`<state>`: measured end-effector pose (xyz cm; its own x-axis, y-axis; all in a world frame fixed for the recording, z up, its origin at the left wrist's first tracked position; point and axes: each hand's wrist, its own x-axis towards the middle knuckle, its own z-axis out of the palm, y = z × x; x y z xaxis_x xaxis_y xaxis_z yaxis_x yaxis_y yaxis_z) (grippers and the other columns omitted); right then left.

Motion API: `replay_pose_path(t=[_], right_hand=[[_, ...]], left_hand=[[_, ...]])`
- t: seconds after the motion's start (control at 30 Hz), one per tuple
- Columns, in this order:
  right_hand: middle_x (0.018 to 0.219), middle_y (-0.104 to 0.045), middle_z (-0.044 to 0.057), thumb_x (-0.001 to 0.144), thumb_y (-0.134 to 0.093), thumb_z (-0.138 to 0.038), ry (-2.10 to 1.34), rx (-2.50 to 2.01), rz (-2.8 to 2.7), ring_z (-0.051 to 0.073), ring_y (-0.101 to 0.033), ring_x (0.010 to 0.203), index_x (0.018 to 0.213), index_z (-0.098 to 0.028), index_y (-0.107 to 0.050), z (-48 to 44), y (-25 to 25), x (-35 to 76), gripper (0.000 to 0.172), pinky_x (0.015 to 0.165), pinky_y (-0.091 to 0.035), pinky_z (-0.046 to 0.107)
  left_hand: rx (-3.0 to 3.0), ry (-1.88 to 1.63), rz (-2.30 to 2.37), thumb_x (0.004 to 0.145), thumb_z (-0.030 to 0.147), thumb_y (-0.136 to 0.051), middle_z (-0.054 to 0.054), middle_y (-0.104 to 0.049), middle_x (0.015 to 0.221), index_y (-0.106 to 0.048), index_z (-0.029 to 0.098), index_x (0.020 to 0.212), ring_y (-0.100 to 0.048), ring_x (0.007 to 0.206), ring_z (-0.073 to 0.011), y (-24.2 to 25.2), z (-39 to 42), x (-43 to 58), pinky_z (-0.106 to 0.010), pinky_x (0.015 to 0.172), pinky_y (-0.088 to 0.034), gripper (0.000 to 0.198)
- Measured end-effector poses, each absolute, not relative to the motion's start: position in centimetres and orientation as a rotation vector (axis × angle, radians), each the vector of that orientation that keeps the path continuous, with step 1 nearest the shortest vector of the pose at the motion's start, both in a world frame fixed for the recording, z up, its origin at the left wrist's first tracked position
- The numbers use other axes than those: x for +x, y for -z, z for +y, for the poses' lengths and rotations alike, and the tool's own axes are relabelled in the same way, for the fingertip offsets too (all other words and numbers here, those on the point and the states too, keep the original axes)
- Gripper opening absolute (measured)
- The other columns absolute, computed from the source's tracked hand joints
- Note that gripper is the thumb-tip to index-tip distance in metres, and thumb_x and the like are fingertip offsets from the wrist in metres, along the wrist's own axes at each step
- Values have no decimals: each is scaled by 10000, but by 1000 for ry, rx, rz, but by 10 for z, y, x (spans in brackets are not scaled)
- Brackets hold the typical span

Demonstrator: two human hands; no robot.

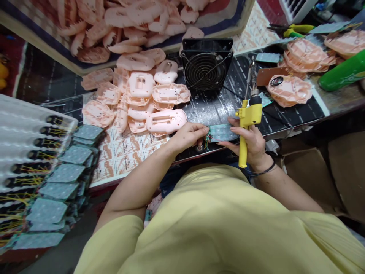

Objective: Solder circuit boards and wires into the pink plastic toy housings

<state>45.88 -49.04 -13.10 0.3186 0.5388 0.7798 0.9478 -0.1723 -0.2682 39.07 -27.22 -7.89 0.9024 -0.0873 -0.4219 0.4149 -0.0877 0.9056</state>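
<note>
A green circuit board [222,133] with thin wires at its left end lies across both hands, near the table's front edge. The fingertips of my left hand [189,134] pinch that wired end. My right hand [253,142] is closed around a yellow soldering gun [251,114], its metal tip pointing up and away from me. Fingers of the same hand also support the board's right end. Just left of the board rests a pale pink plastic housing [167,121] with an open battery slot. A small round part [199,148] sits below my left fingertips.
Behind the hands stands a black fan [205,68]. A large bin [159,47] of pink shells fills the back left. At left, a white rack [31,114] carries several wired boards [68,173]. A green bottle [343,72] and more shells [291,89] lie at right.
</note>
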Motion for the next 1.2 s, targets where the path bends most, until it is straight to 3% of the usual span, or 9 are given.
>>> replay_pose_path(t=[0.13, 0.33, 0.6, 1.2], right_hand=[[1263, -677, 145, 750, -849, -293, 674, -1835, -1298, 286, -667, 1171, 1306, -228, -487, -493, 127, 459, 666, 981, -597, 455], [1245, -682, 144, 731, -862, -290, 664, -1856, -1288, 289, -662, 1174, 1307, -223, -487, -496, 127, 460, 690, 993, -590, 459], [1253, -682, 138, 749, -848, -309, 660, -1847, -1301, 284, -667, 1167, 1322, -235, -477, -494, 126, 460, 687, 975, -602, 454], [1230, -689, 150, 772, -829, -332, 673, -1864, -1298, 280, -677, 1148, 1307, -236, -471, -494, 125, 458, 650, 942, -614, 439]], left_hand=[[1469, 388, 307, 925, 249, -520, 21, -499, 424, -550, 136, 612, -362, 356, -40, 80, -273, 392, -151, 379, -242, 334], [1423, 343, 303, 826, 240, -581, 6, -608, 596, -591, 122, 651, -451, 403, -33, 84, -273, 393, -138, 359, -266, 212], [1586, 340, 300, 801, 188, -610, 58, -494, 445, -596, 124, 646, -394, 377, -25, 79, -274, 392, -124, 381, -289, 168], [1551, 332, 316, 724, 168, -562, 35, -562, 525, -630, 114, 654, -449, 414, -36, 81, -274, 392, -139, 380, -302, 111]])
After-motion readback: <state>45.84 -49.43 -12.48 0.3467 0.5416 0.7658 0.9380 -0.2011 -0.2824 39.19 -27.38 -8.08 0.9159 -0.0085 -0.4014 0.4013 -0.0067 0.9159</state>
